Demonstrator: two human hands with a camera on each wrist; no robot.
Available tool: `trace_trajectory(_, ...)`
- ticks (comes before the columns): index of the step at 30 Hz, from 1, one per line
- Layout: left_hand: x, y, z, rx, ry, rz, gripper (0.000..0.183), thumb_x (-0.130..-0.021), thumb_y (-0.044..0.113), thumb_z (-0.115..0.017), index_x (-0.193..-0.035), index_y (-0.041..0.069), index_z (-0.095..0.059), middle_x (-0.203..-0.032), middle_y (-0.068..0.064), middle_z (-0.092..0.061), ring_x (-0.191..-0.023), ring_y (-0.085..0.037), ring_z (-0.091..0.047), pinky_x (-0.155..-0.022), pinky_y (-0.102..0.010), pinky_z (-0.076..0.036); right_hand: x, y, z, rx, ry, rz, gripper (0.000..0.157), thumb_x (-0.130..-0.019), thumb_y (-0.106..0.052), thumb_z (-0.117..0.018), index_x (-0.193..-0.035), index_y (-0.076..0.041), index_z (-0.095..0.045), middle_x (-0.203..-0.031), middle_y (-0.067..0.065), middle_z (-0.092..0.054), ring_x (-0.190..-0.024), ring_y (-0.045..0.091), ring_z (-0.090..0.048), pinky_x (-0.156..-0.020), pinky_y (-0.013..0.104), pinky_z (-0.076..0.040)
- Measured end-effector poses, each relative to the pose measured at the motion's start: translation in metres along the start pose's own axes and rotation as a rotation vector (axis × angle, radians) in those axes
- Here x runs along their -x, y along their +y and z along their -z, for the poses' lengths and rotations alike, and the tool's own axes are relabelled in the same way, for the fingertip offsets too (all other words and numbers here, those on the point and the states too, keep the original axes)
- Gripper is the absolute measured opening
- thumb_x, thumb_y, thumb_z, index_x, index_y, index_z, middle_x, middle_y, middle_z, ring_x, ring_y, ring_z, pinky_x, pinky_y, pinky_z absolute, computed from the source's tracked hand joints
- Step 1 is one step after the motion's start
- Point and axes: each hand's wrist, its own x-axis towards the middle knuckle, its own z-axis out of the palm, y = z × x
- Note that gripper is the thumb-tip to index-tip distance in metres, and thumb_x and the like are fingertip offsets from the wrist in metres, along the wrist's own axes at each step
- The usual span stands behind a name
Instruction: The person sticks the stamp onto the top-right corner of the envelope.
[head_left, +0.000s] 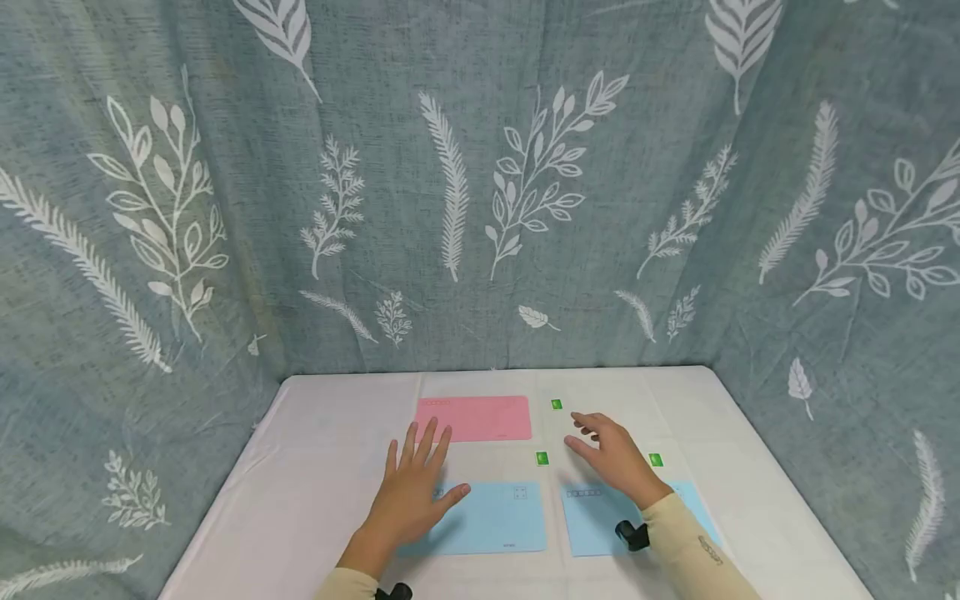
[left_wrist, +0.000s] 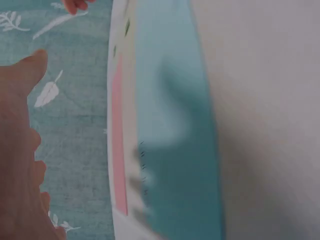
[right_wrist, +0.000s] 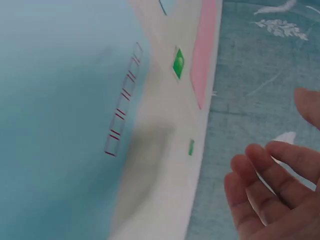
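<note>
My left hand [head_left: 412, 498], fingers spread, hovers over the left blue envelope [head_left: 501, 521], its fingertips near the lower edge of a pink envelope [head_left: 480, 419]. Nothing is in it. My right hand [head_left: 611, 454] hangs above the right blue envelope [head_left: 592, 525], fingers loosely bent and holding nothing. In the right wrist view its thumb and fingers [right_wrist: 260, 192] stand apart. Small green stamps lie about: one stamp [head_left: 557, 404] right of the pink envelope, one [head_left: 542, 458] above the left blue envelope, one [head_left: 656, 460] beside my right wrist. Part of each blue envelope is hidden by my arms.
A white cloth covers the table [head_left: 315, 467]. Blue-green curtains [head_left: 480, 208] with white leaf prints stand at the back and on both sides. Small black devices [head_left: 632, 535] sit at both wrists.
</note>
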Motion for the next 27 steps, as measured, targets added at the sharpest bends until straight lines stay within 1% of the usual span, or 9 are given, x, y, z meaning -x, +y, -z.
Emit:
trace_trajectory(4, 0.003, 0.006, -0.008, 0.005, -0.014, 0.0, 0.088, -0.105, 0.052, -0.068, -0.17, 0.005, -0.032, -0.178, -0.019, -0.019, -0.163, -0.048, -0.007, -0.124, -0.074, -0.008, -0.003, 0.008, -0.007, -0.085, 0.019, -0.023, 0.044, -0.103, -0.016, -0.077, -0.141, 0.006, -0.068, -0.124, 0.015, -0.073, -0.11, 0.029, -0.07, -0.099, 0.048, -0.057)
trace_trajectory(9, 0.006, 0.012, -0.016, -0.007, -0.055, 0.003, 0.085, -0.106, 0.051, -0.066, -0.17, 0.006, -0.033, -0.178, -0.018, -0.021, -0.163, -0.047, -0.011, -0.124, -0.073, -0.011, -0.01, 0.016, -0.017, -0.147, 0.006, -0.077, 0.04, -0.101, -0.011, -0.079, -0.136, 0.006, -0.071, -0.118, 0.015, -0.075, -0.104, 0.024, -0.07, -0.098, 0.045, -0.058)
trace_trajectory(11, 0.007, 0.014, -0.019, -0.005, -0.064, -0.009, 0.085, -0.107, 0.052, -0.065, -0.17, 0.006, -0.033, -0.178, -0.018, -0.022, -0.163, -0.048, -0.013, -0.124, -0.073, -0.012, -0.011, 0.018, -0.02, -0.153, 0.005, -0.087, 0.038, -0.1, -0.011, -0.08, -0.134, 0.005, -0.072, -0.116, 0.014, -0.075, -0.103, 0.023, -0.07, -0.097, 0.044, -0.058)
trace_trajectory(12, 0.008, 0.014, -0.023, -0.004, -0.056, -0.021, 0.085, -0.107, 0.053, -0.065, -0.17, 0.006, -0.034, -0.177, -0.019, -0.023, -0.162, -0.048, -0.014, -0.124, -0.073, -0.013, -0.012, 0.019, -0.021, -0.153, 0.006, -0.085, 0.038, -0.1, -0.011, -0.08, -0.133, 0.005, -0.073, -0.116, 0.014, -0.075, -0.102, 0.023, -0.07, -0.096, 0.045, -0.058)
trace_trajectory(15, 0.011, 0.015, -0.027, 0.0, -0.072, -0.032, 0.083, -0.108, 0.054, -0.061, -0.17, 0.005, -0.034, -0.177, -0.02, -0.025, -0.162, -0.049, -0.016, -0.124, -0.073, -0.014, -0.012, 0.019, -0.024, -0.151, 0.007, -0.082, 0.036, -0.099, -0.011, -0.081, -0.131, 0.005, -0.074, -0.113, 0.01, -0.075, -0.1, 0.022, -0.071, -0.095, 0.045, -0.058)
trace_trajectory(18, 0.014, 0.017, -0.031, -0.006, -0.096, -0.037, 0.079, -0.11, 0.052, -0.057, -0.169, 0.004, -0.035, -0.176, -0.02, -0.026, -0.161, -0.049, -0.017, -0.124, -0.073, -0.015, -0.014, 0.018, -0.026, -0.147, 0.003, -0.082, 0.034, -0.098, -0.011, -0.082, -0.128, 0.004, -0.076, -0.109, 0.005, -0.075, -0.097, 0.021, -0.07, -0.093, 0.045, -0.058)
trace_trajectory(19, 0.014, 0.019, -0.03, -0.008, -0.117, -0.033, 0.078, -0.111, 0.052, -0.055, -0.169, 0.004, -0.034, -0.176, -0.02, -0.025, -0.162, -0.049, -0.017, -0.124, -0.072, -0.014, -0.014, 0.018, -0.027, -0.146, -0.002, -0.091, 0.033, -0.098, -0.011, -0.082, -0.127, 0.003, -0.076, -0.108, 0.003, -0.075, -0.097, 0.02, -0.07, -0.093, 0.044, -0.058)
trace_trajectory(23, 0.019, 0.021, -0.033, 0.008, -0.143, -0.052, 0.074, -0.113, 0.047, -0.054, -0.168, 0.0, -0.036, -0.175, -0.022, -0.027, -0.16, -0.051, -0.019, -0.124, -0.073, -0.015, -0.018, 0.016, -0.033, -0.142, -0.027, -0.13, 0.026, -0.098, -0.012, -0.082, -0.121, 0.001, -0.079, -0.102, 0.0, -0.074, -0.094, 0.019, -0.067, -0.089, 0.044, -0.057)
trace_trajectory(27, 0.022, 0.024, -0.038, 0.059, -0.171, -0.079, 0.076, -0.113, 0.047, -0.053, -0.166, -0.004, -0.036, -0.174, -0.026, -0.027, -0.158, -0.055, -0.019, -0.122, -0.076, -0.013, -0.019, 0.016, -0.04, -0.135, -0.046, -0.172, 0.017, -0.099, -0.013, -0.081, -0.114, -0.004, -0.081, -0.098, -0.003, -0.073, -0.091, 0.015, -0.066, -0.087, 0.041, -0.057)
